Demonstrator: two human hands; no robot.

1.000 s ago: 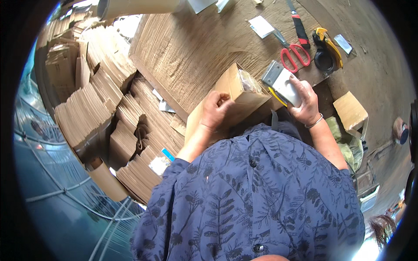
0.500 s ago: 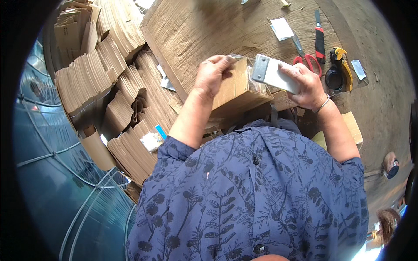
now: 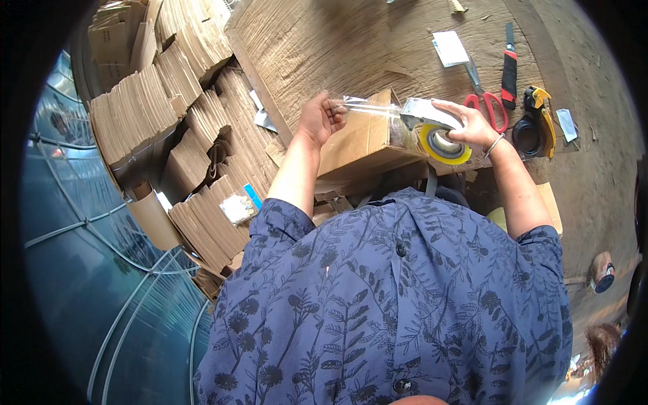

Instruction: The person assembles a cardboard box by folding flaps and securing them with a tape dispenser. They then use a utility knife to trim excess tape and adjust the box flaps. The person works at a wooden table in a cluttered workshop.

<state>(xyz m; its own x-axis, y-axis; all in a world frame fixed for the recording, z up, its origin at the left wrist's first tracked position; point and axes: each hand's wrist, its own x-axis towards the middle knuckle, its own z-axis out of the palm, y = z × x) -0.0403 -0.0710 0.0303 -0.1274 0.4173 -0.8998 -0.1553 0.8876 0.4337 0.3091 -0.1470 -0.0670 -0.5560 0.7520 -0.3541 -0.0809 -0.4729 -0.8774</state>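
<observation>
At the far left we see stacks of flattened cardboard leaning in rows, their lower ends lost behind the worktop's edge and the person's shoulder. Next comes the left hand, its grip pinched shut on the free end of a clear tape strip; the fingertips curl away from us, so we cannot make out how much of the tape they cover. The strip runs taut above the top of a cardboard box, which sits on the wooden worktop right in front of the person; the box's lower part is hidden by the patterned shirt. The right hand grips a tape dispenser with a yellow-cored roll, fingers wrapped over its top, the handle itself concealed under the palm. Beyond it lie a white card, red-handled scissors, a red and black utility knife and a yellow and black tool we cannot identify clearly. The rim at the right blurs into darkness.
</observation>
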